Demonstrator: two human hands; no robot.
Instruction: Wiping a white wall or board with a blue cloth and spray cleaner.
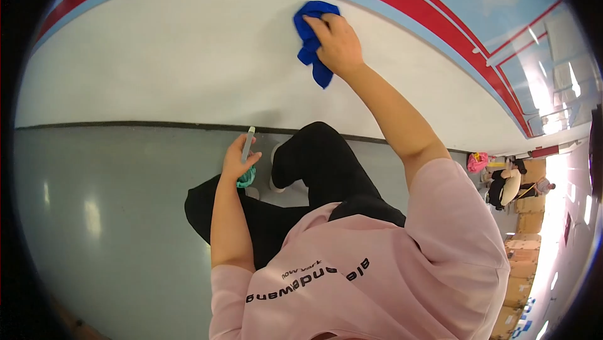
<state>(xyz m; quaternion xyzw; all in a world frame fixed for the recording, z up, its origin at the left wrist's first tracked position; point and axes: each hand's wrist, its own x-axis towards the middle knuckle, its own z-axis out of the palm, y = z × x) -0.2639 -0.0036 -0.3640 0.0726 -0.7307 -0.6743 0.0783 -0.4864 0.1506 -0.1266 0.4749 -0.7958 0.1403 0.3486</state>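
My right hand [340,43] presses a bunched blue cloth [308,29] against the white lower part of a wall [165,47], just below its light-blue and red bands. Down by the foot of the wall, my left hand [238,157] holds a slim grey stick-like tool or marker [247,146] with a pale tip, pointing up towards the wall. Something green and crumpled, perhaps a plastic bag or cloth [246,177], shows just below that hand; whether the hand holds it too, I cannot tell.
My bent knees [325,156] are close to the wall's dark bottom edge [188,125]. Grey glossy floor [118,198] stretches to the left. Farther off at the right are a pink bag [477,162], a crouching person [508,187], another person [541,187] with a long handle, and stacked brown boxes [523,264].
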